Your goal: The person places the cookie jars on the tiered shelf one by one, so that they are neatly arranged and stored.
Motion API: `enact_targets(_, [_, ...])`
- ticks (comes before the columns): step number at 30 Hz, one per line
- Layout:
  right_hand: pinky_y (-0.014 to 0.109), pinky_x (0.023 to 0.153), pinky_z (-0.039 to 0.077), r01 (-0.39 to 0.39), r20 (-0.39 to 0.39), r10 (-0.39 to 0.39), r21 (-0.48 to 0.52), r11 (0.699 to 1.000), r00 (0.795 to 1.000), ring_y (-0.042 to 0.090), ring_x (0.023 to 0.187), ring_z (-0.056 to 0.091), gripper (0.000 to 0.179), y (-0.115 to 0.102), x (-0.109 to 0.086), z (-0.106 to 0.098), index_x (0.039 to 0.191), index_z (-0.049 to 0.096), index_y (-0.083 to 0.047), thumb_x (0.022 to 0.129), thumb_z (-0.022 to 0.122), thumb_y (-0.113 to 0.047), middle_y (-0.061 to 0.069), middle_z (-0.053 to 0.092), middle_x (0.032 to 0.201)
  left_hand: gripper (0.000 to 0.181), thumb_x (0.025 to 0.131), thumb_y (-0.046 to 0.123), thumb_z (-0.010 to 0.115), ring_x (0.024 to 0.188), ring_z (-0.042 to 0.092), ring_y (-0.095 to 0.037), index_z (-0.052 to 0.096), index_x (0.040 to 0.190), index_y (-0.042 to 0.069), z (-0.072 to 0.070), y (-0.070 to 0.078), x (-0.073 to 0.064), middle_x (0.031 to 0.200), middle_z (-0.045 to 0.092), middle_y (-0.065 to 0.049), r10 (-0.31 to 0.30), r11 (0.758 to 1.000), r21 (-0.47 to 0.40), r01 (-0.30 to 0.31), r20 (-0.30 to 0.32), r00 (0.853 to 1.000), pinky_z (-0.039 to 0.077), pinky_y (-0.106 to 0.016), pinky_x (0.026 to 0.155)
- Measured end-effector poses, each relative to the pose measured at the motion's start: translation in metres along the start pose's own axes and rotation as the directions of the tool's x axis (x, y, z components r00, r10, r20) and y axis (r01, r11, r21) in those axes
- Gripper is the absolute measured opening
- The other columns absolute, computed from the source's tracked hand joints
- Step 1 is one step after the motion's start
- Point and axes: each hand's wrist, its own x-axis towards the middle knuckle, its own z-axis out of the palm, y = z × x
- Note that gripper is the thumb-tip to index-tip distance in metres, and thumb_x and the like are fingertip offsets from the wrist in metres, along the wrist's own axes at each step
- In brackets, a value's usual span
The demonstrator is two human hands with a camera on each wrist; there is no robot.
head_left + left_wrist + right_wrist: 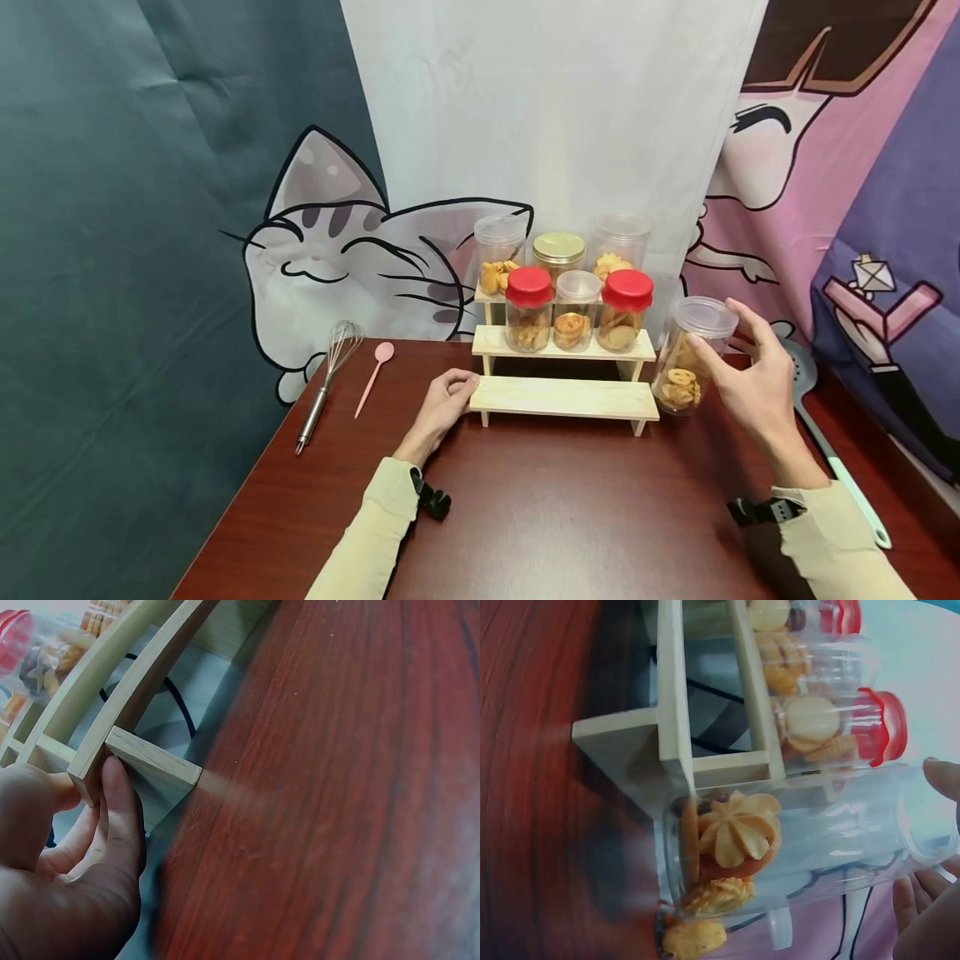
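A three-tier wooden display stand (562, 397) is on the table, its lowest plank bare. At that plank's left end, my left hand (442, 408) pinches the corner between thumb and fingers; the left wrist view shows the hand (90, 870) gripping the plank end (94, 769). My right hand (757, 392) holds a tall clear jar (678, 371) with a clear lid near its top, just right of the stand. Cookies lie in the bottom of this jar (832, 832), whose base appears raised above the tabletop in the right wrist view.
The middle tier bears two red-lidded jars (528, 312) (625, 317) around a clear-lidded one (577, 312). Behind stand a gold-lidded jar (558, 250) and two clear-lidded jars. A whisk (327, 387) and pink spoon (375, 379) lie left, a slotted spatula (832, 454) right.
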Motion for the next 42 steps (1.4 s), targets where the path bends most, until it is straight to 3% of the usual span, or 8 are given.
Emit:
enact_targets(8, [0.008, 0.089, 0.053, 0.091, 0.038, -0.095, 0.087, 0.992, 0.995, -0.003, 0.106, 0.07, 0.075, -0.024, -0.002, -0.001, 0.151, 0.064, -0.019, 0.084, 0.089, 0.001, -0.014, 0.07, 0.128, 0.028, 0.108, 0.02, 0.069, 0.08, 0.068, -0.009, 0.067, 0.126, -0.001, -0.001, 0.002, 0.0, 0.099, 0.078, -0.004, -0.022, 1.0, 0.005, 0.022, -0.005, 1.0, 0.056, -0.022, 0.073])
enact_targets(13, [0.011, 0.087, 0.057, 0.088, 0.132, -0.111, 0.172, 0.981, 0.985, 0.001, 0.104, 0.073, 0.069, -0.039, -0.012, 0.007, 0.152, 0.062, -0.014, 0.09, 0.083, 0.005, -0.01, 0.071, 0.13, 0.03, 0.108, 0.023, 0.069, 0.082, 0.068, -0.009, 0.067, 0.127, -0.001, -0.002, 0.002, 0.001, 0.101, 0.078, -0.005, -0.016, 1.0, 0.023, 0.016, -0.002, 1.0, 0.055, -0.023, 0.074])
enact_targets(18, [0.012, 0.081, 0.058, 0.089, 0.242, -0.125, 0.151, 0.984, 0.962, -0.001, 0.101, 0.074, 0.071, -0.048, -0.025, 0.025, 0.155, 0.06, -0.018, 0.091, 0.086, -0.002, -0.01, 0.069, 0.134, 0.029, 0.108, 0.023, 0.069, 0.081, 0.067, -0.009, 0.067, 0.126, 0.0, -0.002, 0.003, 0.001, 0.099, 0.078, -0.003, -0.015, 0.999, 0.032, 0.015, -0.007, 1.0, 0.054, -0.024, 0.074])
enact_targets(21, [0.013, 0.083, 0.059, 0.092, 0.276, -0.14, 0.178, 0.98, 0.951, 0.0, 0.1, 0.075, 0.073, -0.053, -0.031, 0.037, 0.155, 0.06, -0.02, 0.09, 0.087, -0.002, 0.0, 0.069, 0.139, 0.029, 0.108, 0.023, 0.069, 0.081, 0.067, -0.008, 0.067, 0.126, 0.0, -0.002, 0.002, 0.001, 0.099, 0.078, -0.003, -0.017, 0.999, 0.035, 0.017, -0.01, 1.0, 0.055, -0.024, 0.075])
enact_targets(26, [0.016, 0.089, 0.06, 0.078, 0.32, -0.142, 0.207, 0.975, 0.936, 0.011, 0.114, 0.075, 0.074, -0.061, -0.035, 0.057, 0.156, 0.058, -0.024, 0.091, 0.088, -0.007, 0.009, 0.068, 0.145, 0.031, 0.108, 0.024, 0.069, 0.082, 0.067, -0.009, 0.066, 0.126, -0.001, -0.001, 0.002, -0.001, 0.099, 0.078, -0.003, -0.011, 0.999, 0.037, 0.011, -0.01, 1.0, 0.054, -0.024, 0.075])
enact_targets(33, [0.016, 0.108, 0.051, 0.123, 0.328, -0.179, 0.184, 0.975, 0.928, 0.031, 0.13, 0.07, 0.074, -0.066, -0.035, 0.089, 0.157, 0.056, -0.029, 0.092, 0.089, -0.016, -0.001, 0.06, 0.157, 0.028, 0.108, 0.02, 0.068, 0.082, 0.069, -0.009, 0.066, 0.125, -0.002, 0.0, 0.002, 0.0, 0.099, 0.078, -0.004, -0.01, 1.0, -0.003, 0.01, -0.003, 1.0, 0.057, -0.024, 0.075])
enact_targets(42, [0.04, 0.105, 0.059, 0.2, 0.295, -0.243, 0.169, 0.965, 0.924, 0.03, 0.132, 0.065, 0.075, -0.071, -0.031, 0.116, 0.156, 0.057, -0.02, 0.09, 0.092, -0.019, 0.008, 0.062, 0.15, 0.025, 0.108, 0.018, 0.068, 0.082, 0.07, -0.008, 0.067, 0.124, -0.002, 0.0, 0.003, 0.0, 0.101, 0.079, -0.006, -0.011, 1.0, -0.02, 0.011, 0.0, 1.0, 0.058, -0.022, 0.075])
